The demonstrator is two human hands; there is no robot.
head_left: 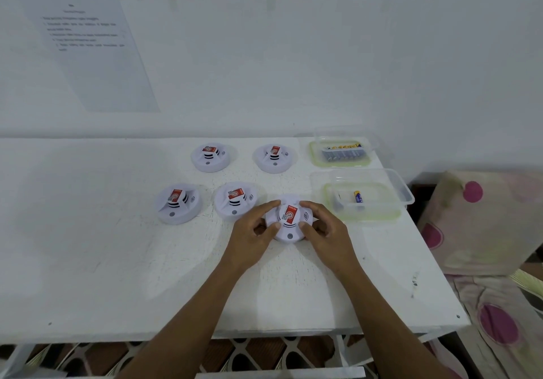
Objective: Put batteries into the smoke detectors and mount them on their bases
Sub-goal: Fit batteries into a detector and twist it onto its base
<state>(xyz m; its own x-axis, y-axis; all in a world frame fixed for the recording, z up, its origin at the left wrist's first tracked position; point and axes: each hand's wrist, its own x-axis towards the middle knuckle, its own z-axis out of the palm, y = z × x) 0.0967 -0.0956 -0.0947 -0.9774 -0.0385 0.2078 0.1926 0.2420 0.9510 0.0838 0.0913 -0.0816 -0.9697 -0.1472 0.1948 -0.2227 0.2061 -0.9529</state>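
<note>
A white round smoke detector (289, 225) with a red label on top rests on the white table (117, 246), right of centre. My left hand (254, 236) grips its left side and my right hand (326, 231) grips its right side. Several more detectors with red labels stand behind it: two in a near row (178, 203) (236, 202) and two in a far row (210, 157) (275, 158). A clear tub (379, 212) to the right holds one blue and yellow battery (358, 197). The farther tub (316, 155) holds a row of several batteries (342, 152).
The table meets a white wall at the back, where a printed sheet (88, 52) hangs at the left. Right of the table's edge lies a pillow and bedding with pink spots (482, 231). Patterned floor shows below the table's front edge.
</note>
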